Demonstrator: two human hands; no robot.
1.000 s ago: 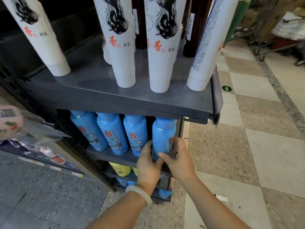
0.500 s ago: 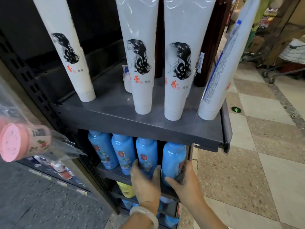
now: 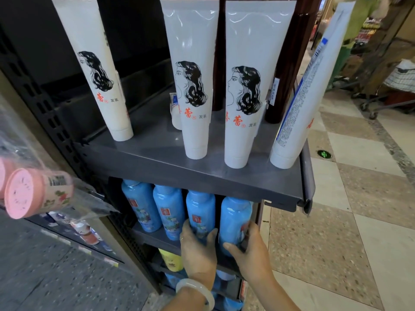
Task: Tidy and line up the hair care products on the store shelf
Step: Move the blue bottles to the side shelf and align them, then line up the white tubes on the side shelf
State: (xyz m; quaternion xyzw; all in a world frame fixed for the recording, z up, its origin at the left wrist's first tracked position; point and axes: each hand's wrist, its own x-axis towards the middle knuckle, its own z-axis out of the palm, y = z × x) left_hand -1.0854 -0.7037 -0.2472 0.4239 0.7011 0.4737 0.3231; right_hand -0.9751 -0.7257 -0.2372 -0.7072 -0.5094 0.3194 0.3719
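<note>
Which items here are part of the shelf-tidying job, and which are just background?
Job:
- four blue plastic bottles in a row
- white printed tubes on the upper shelf
- left hand, right hand on the bottles

Background:
- pink-capped containers at left
- yellow bottle below
- metal cart beyond

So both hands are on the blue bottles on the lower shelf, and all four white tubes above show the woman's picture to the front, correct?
Not all four. In the head view the rightmost white tube shows its printed back; the other three show the picture. Both hands, left and right, are on the blue bottles.
</note>
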